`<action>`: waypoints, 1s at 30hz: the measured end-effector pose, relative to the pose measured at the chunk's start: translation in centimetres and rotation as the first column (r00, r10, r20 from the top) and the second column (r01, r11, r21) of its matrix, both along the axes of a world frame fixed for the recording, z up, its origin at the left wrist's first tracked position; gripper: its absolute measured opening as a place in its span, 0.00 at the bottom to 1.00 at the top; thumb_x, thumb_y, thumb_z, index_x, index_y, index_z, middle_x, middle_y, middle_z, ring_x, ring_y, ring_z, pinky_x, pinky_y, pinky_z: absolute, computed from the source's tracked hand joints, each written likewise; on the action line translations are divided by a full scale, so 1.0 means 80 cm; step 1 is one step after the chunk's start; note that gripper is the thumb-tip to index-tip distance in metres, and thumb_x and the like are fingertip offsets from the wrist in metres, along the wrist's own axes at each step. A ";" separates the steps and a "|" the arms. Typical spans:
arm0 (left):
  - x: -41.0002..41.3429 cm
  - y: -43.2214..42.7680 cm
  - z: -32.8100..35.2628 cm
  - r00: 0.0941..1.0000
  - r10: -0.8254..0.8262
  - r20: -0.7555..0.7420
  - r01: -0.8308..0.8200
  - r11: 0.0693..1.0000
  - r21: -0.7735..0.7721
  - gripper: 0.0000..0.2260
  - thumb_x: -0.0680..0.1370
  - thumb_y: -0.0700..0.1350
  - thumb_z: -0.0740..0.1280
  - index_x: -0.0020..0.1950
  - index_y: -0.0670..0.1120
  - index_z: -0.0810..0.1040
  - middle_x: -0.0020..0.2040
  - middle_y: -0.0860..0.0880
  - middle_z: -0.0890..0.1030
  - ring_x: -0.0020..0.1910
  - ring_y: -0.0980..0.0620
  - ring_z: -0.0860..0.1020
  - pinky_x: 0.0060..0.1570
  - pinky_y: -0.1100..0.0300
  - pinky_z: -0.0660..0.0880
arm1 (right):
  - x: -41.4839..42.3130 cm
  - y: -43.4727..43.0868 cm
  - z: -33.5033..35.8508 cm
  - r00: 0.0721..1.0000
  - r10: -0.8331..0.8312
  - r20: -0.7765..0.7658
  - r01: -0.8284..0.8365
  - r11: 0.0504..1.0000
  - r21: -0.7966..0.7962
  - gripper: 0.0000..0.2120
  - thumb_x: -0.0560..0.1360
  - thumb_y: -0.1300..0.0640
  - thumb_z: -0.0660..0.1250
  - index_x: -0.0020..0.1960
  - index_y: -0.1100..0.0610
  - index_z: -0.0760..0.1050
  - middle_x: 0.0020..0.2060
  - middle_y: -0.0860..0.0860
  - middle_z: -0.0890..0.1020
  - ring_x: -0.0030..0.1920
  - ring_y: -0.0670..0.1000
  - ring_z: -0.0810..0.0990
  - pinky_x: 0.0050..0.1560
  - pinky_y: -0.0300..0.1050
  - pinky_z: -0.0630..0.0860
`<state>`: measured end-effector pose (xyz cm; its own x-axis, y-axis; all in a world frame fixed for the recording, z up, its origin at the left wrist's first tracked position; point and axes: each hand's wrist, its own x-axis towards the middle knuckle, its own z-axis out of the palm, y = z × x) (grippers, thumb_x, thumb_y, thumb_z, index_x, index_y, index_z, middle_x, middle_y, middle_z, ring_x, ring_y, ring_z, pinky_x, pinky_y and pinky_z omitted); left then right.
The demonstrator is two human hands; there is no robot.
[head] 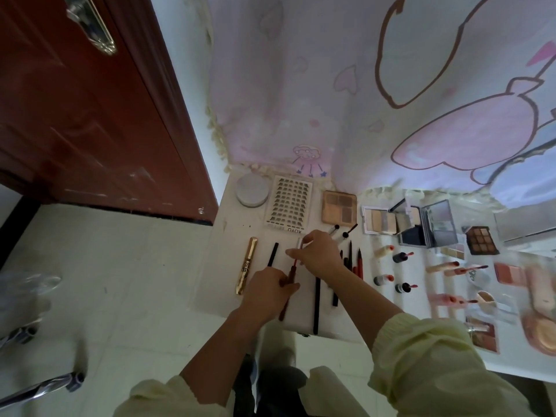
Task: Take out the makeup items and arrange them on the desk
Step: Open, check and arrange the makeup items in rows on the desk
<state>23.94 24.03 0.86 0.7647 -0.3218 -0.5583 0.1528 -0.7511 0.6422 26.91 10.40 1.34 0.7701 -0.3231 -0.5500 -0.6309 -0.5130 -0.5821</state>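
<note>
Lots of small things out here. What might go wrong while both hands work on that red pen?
1. The left hand and right hand grip the red pen above the white desk; a slip might mark it.
2. The long black pencil reaches the desk's front edge and may roll off.
3. The right forearm hangs over the thin pens; a sweep might scatter them.

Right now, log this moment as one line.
phase: arranging | left hand: grips red pen barrel | right hand: pinches pen's pale end | desk: gold mascara, lash card, palettes laid out
</note>
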 end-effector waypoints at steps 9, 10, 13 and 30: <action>0.000 -0.007 -0.014 1.000 0.015 0.019 -0.016 0.996 0.087 0.10 0.76 0.51 0.69 0.43 0.45 0.80 0.39 0.49 0.81 0.38 0.56 0.77 0.43 0.66 0.71 | 0.010 0.003 0.004 0.999 0.028 -0.018 -0.029 0.997 -0.066 0.19 0.72 0.57 0.73 0.57 0.62 0.71 0.46 0.52 0.75 0.48 0.51 0.77 0.42 0.41 0.70; -0.001 -0.008 -0.015 0.999 0.021 0.033 -0.024 0.996 0.089 0.10 0.76 0.51 0.69 0.47 0.44 0.81 0.43 0.48 0.82 0.41 0.55 0.79 0.45 0.65 0.72 | 0.011 0.003 0.003 0.999 0.036 -0.022 -0.037 0.996 -0.077 0.17 0.72 0.57 0.73 0.55 0.61 0.71 0.45 0.52 0.76 0.47 0.51 0.77 0.40 0.41 0.70; -0.002 -0.010 -0.014 0.997 0.010 0.074 -0.019 0.993 0.113 0.12 0.76 0.51 0.69 0.52 0.43 0.81 0.48 0.48 0.83 0.47 0.53 0.80 0.49 0.64 0.74 | 0.012 0.001 -0.001 0.999 0.053 -0.008 -0.053 0.994 -0.098 0.15 0.72 0.57 0.73 0.51 0.61 0.71 0.44 0.53 0.76 0.44 0.51 0.76 0.33 0.40 0.67; -0.002 -0.025 -0.022 0.994 0.000 0.109 -0.019 0.985 0.172 0.10 0.76 0.50 0.68 0.51 0.44 0.76 0.48 0.48 0.80 0.47 0.51 0.79 0.50 0.59 0.76 | 0.005 -0.004 -0.003 0.985 0.175 -0.017 -0.175 0.966 -0.193 0.15 0.75 0.55 0.70 0.57 0.61 0.71 0.51 0.57 0.79 0.47 0.53 0.77 0.44 0.43 0.73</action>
